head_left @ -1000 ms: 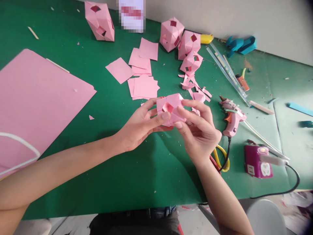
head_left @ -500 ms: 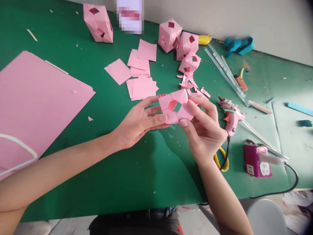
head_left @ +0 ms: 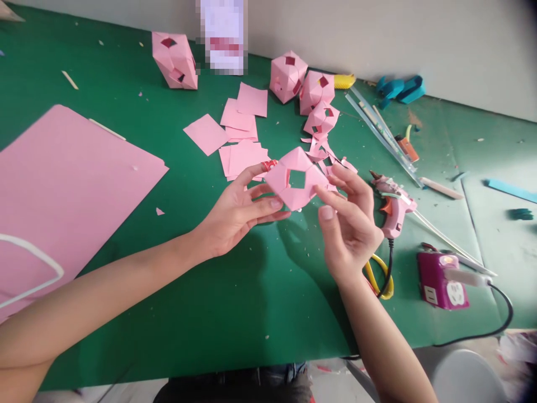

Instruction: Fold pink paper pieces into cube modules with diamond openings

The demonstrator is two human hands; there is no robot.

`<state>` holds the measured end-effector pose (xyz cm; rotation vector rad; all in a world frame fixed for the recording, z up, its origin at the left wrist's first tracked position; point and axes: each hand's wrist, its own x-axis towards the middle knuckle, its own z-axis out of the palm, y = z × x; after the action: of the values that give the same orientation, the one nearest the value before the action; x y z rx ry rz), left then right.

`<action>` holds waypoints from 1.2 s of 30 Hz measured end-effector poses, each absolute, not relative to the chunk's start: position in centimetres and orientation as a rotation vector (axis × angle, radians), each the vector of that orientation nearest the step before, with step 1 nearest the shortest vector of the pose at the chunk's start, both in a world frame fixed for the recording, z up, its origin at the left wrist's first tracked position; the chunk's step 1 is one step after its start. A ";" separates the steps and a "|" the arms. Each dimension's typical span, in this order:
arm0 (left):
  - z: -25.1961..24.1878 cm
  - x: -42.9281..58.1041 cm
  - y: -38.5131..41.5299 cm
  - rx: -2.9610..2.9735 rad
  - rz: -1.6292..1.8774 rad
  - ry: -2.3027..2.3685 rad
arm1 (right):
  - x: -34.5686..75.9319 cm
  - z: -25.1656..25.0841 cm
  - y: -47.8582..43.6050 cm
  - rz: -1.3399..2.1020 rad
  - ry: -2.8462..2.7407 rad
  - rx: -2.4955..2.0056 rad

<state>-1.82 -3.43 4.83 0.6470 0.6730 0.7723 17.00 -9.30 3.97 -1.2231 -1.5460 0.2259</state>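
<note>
Starting at far L, a big pink paper sheet (head_left: 62, 184) lies flat on the green desk (head_left: 251, 291), w/ a pile of pink paper squares (head_left: 241, 140) further in. Left hand (head_left: 235, 215) comes next: its fingers are closed on the L edge of the folded pink paper module (head_left: 296, 179), index on top and thumb under the lower edge. The module is held up above the desk between both hands, face toward the camera, square window in the middle w/ green showing through. Right hand (head_left: 348, 224) is loose: fingertips just touch the R corner and the thumb stands off the paper, so no real pinch that I can see. Just R of that hand lie a pink glue gun (head_left: 392, 204) and a purple power strip (head_left: 442, 274). Module prob. v. light, thin and easy to crush; the flaps round the window look weakest. Best held by the doubled outer edges or corners w/ light pressure, not across the opening.
</note>
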 end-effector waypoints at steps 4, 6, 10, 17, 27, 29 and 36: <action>4.8 -1.9 -3.3 0.661 0.752 0.655 | 17.0 3.9 -9.2 0.277 -1.549 -1.175; 4.6 -2.0 -3.1 0.669 0.728 0.640 | 17.0 4.1 -9.1 0.288 -1.538 -1.176; 4.0 -2.3 -2.9 0.780 0.716 0.644 | 17.2 4.3 -9.0 0.321 -1.543 -1.185; 3.6 -2.6 -2.8 0.957 0.674 0.592 | 17.7 4.6 -9.0 0.373 -1.555 -1.152; 3.4 -2.8 -3.1 1.016 0.691 0.512 | 19.1 5.1 -8.7 0.362 -1.717 -1.097; 3.4 -2.8 -3.3 1.027 0.718 0.527 | 19.2 5.2 -8.7 0.383 -1.746 -1.081; 4.1 -2.4 -3.9 1.201 0.885 0.671 | 18.6 5.1 -8.9 0.397 -1.649 -1.073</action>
<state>-2.44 -3.88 4.08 1.2013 0.6706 0.8850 18.63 -8.94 5.09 -1.0727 -1.6491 0.3971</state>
